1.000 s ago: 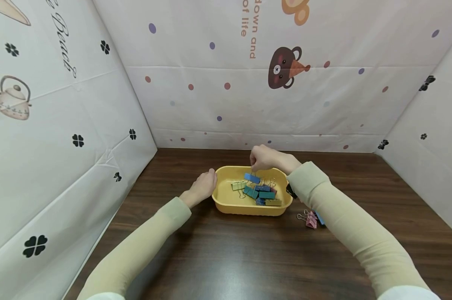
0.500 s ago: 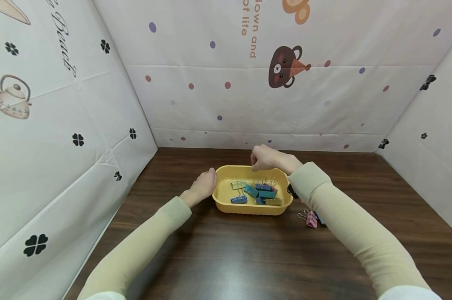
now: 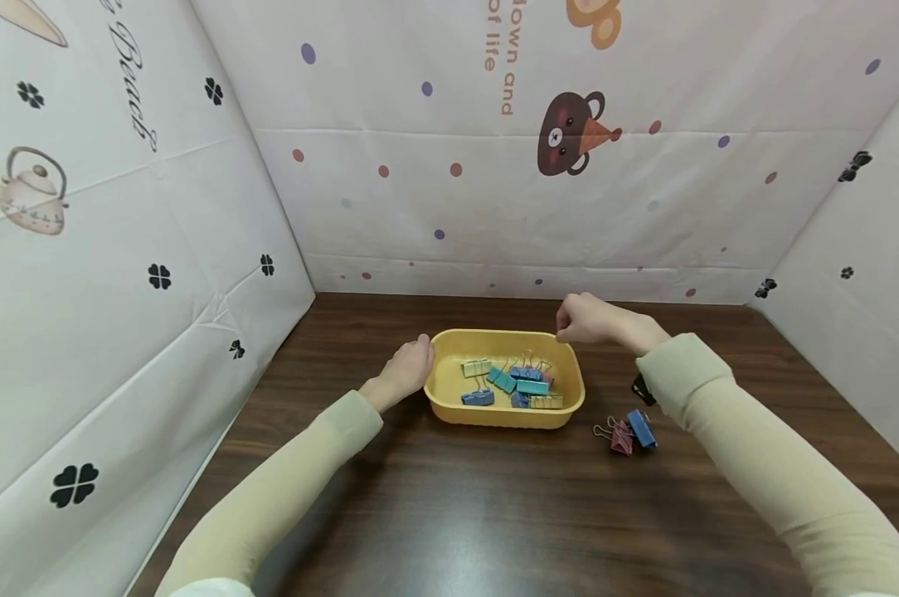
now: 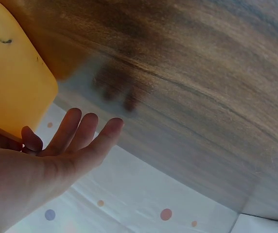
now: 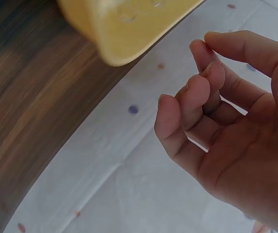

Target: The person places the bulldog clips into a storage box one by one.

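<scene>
A yellow plastic tray (image 3: 449,412) stands on the table with several binder clips in it. Among them are a pale green binder clip (image 3: 476,367), a blue binder clip (image 3: 478,398) at the left and a teal binder clip (image 3: 532,387). My left hand (image 3: 408,365) holds the tray's left rim; the left wrist view shows its outer fingers (image 4: 111,127) stretched away from the wall. Over the tray's right back corner is my right hand (image 3: 587,319). In the right wrist view its fingers (image 5: 196,92) are loosely bent, thumb near the forefinger, with nothing between them.
Right of the tray, a pink binder clip (image 3: 621,438) and a blue binder clip (image 3: 643,429) lie side by side on the dark wooden table (image 3: 449,497). A black binder clip (image 3: 642,390) lies partly behind the right sleeve. Printed white sheets (image 3: 390,215) stand around the table.
My right hand has let a blue binder clip down into the tray's left part and moved right. Its sleeve has uncovered more of the blue clip on the table. My left hand stays put.
</scene>
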`<act>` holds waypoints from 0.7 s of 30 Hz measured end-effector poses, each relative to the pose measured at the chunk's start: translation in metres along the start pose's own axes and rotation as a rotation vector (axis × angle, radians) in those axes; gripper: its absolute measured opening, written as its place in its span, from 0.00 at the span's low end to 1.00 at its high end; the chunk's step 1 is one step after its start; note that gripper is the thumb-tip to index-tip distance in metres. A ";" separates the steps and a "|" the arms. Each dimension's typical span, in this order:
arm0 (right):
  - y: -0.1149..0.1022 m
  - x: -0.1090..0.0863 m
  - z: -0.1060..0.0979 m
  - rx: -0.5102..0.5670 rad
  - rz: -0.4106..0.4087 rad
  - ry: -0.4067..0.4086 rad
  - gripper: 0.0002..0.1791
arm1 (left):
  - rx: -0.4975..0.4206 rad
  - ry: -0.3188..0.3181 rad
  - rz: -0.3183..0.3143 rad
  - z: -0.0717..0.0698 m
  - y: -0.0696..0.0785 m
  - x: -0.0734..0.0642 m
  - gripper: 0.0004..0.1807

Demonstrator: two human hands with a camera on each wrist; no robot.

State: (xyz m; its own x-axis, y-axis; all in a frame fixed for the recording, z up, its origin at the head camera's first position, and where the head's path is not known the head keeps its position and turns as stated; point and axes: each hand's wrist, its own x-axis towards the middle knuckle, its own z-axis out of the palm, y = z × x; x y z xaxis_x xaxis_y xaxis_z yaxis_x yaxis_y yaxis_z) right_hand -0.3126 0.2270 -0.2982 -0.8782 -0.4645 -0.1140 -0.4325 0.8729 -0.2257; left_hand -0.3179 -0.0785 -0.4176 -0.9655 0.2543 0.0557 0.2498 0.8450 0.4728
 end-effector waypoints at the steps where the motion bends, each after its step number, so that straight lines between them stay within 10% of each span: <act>1: 0.004 -0.003 0.000 -0.004 0.004 0.003 0.09 | 0.004 -0.001 0.000 0.000 0.000 0.000 0.16; 6: 0.016 -0.017 -0.004 -0.009 0.006 -0.044 0.08 | 0.011 0.003 0.003 0.000 0.001 0.001 0.16; 21: 0.029 -0.037 0.010 0.084 0.128 -0.530 0.05 | 0.007 -0.002 -0.005 0.001 0.002 0.001 0.16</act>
State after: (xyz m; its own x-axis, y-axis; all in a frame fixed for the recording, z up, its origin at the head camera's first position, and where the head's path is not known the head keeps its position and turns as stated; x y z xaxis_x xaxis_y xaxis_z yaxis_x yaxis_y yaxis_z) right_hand -0.2906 0.2681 -0.3107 -0.6898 -0.3861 -0.6124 -0.2924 0.9224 -0.2522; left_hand -0.3187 -0.0763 -0.4173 -0.9667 0.2508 0.0514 0.2453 0.8498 0.4666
